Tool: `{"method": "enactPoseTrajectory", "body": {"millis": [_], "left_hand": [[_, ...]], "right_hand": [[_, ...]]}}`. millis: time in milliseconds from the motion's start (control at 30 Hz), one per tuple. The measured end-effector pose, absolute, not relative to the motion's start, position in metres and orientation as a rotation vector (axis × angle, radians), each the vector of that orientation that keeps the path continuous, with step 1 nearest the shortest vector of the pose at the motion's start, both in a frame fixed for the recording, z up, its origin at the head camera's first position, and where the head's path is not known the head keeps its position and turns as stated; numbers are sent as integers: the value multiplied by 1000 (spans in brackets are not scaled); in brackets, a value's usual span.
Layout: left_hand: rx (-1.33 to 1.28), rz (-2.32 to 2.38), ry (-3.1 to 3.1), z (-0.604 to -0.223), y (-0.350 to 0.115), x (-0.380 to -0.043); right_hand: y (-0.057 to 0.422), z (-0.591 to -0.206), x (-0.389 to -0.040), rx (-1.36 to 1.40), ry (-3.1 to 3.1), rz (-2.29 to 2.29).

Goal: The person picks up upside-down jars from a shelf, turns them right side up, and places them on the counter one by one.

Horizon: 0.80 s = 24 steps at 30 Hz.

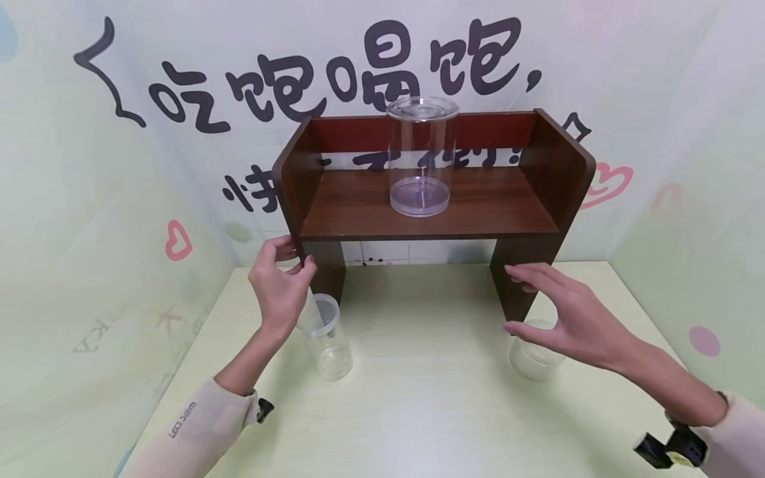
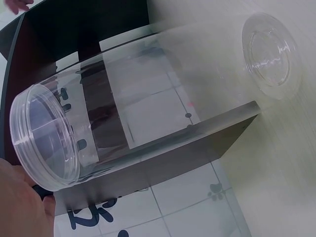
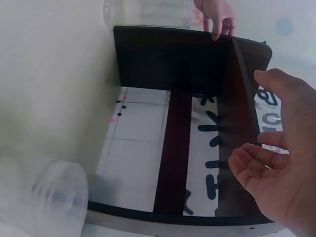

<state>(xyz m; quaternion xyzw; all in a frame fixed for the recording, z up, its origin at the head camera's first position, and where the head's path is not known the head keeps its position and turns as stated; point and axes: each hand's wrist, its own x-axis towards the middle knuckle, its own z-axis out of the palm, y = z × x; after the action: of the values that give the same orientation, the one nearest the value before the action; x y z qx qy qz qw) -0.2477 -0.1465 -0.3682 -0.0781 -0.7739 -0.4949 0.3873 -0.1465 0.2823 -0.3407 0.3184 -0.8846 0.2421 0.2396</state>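
A dark brown wooden desktop shelf (image 1: 352, 206) stands on the pale table. My left hand (image 1: 277, 285) grips the edge of its left side panel (image 1: 291, 179), thumb in front and fingers behind. My right hand (image 1: 574, 318) is held in front of the right side panel (image 1: 520, 272), thumb and fingers spread apart with nothing between them. On the shelf board sits a tall clear plastic jar (image 1: 420, 199) with a clear lid.
A second clear jar (image 1: 335, 362) stands on the table below my left hand, beside the left panel. Another clear jar (image 1: 534, 365) is by the right panel, partly hidden by my right hand. A printed cloth (image 1: 179, 166) hangs behind the table (image 1: 412, 411).
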Motion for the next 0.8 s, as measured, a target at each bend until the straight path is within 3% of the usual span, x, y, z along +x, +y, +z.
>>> {"method": "enactPoseTrajectory", "body": {"millis": [800], "left_hand": [[-220, -1264, -1943, -373, -147, -250]], "right_hand": [[240, -283, -195, 735, -2289, 921]]}}
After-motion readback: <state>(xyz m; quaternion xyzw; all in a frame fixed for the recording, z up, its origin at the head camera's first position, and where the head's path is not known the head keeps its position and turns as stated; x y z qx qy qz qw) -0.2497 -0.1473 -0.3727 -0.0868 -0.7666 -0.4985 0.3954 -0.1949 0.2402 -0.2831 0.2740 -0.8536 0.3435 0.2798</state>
